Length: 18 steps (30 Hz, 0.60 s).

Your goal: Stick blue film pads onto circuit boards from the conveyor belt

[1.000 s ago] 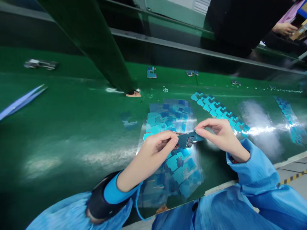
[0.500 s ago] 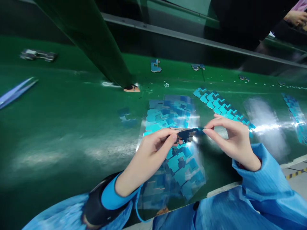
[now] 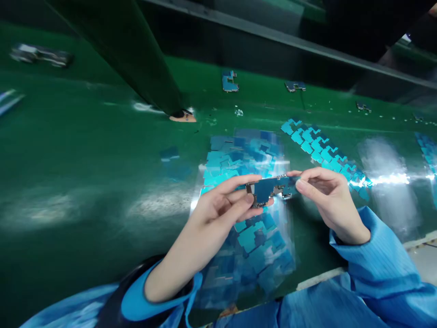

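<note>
A small circuit board [image 3: 265, 189] with a notched outline is held up between my two hands, its broad blue face towards me. My left hand [image 3: 227, 202] is closed on its left end, thumb in front and fingers behind. At the right end, my right hand [image 3: 324, 193] pinches the board's edge between thumb and forefinger. Beneath the hands lies a clear sheet bearing many blue cut-out film pieces [image 3: 251, 239], partly hidden by the hands and board.
Behind stand more circuit boards [image 3: 230, 82], and a strip of cyan pieces [image 3: 316, 146] lies at right. A dark green post [image 3: 150, 59] rises at back left. Blurred tweezers [image 3: 9, 101] lie at the left edge, near another board [image 3: 41, 54].
The board has turned so its broad face shows, and my right hand has come closer to my left. The view has shifted; the tweezers are now mostly out of frame.
</note>
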{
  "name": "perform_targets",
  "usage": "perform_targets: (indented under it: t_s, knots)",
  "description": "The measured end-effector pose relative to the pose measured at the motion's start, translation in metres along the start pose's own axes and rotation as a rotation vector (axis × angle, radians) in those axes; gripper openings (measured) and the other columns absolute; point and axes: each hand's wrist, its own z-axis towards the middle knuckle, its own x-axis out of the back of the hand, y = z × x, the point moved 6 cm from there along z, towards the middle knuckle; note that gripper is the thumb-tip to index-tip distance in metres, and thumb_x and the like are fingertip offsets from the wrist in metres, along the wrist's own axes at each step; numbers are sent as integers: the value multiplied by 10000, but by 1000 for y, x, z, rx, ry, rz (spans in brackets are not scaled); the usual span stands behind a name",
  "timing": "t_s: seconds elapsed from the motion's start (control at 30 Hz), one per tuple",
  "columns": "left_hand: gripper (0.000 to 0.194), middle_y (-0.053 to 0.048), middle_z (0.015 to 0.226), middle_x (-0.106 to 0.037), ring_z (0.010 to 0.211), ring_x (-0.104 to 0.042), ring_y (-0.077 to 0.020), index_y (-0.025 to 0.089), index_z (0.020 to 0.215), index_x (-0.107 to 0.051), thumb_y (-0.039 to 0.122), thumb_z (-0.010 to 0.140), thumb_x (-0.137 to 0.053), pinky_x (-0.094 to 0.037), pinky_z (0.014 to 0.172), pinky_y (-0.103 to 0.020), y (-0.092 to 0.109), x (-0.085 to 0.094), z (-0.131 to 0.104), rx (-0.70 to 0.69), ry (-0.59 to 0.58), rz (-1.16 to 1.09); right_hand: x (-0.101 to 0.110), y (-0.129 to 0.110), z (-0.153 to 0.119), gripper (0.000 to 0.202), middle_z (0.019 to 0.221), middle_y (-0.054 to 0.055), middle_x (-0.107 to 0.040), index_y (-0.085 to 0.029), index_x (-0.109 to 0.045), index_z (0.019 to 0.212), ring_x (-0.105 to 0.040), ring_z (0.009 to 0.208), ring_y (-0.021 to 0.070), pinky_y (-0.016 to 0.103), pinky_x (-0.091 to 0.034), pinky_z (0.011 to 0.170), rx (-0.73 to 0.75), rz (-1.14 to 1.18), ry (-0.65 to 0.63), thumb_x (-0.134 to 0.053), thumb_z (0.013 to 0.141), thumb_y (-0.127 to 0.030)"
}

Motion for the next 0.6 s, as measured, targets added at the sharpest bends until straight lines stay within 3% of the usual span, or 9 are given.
perform_targets:
  t_s: [0.23,0.33,0.6]
  knots:
    - [318,-25,1020,-769,959,-719,-202,223,1115,-683,189,799,-701,-586,811,-203,3,-6,-3,35,-53,-14,-1,-1,-1,72,719,-29,-720,-238,-728,757,-664,646,107,228,-575,639,-12,-66,-15,-781,723,-204]
    - [361,-22,933,-784,949,-722,-196,214,1131,-674,164,774,-704,-580,804,-187,7,-7,-7,17,-7,68,-1,-4,-1,93,710,-37,-716,-237,-727,751,-663,639,94,204,-573,640,0,-72,-29,-773,724,-160]
    - [380,-27,953,-779,868,-742,-228,205,1133,-673,216,753,-672,-604,823,-296,12,-9,-11,-20,48,207,1,-8,-2,96,726,-26,-721,-244,-728,743,-674,662,116,228,-580,640,14,-141,-35,-771,726,-160]
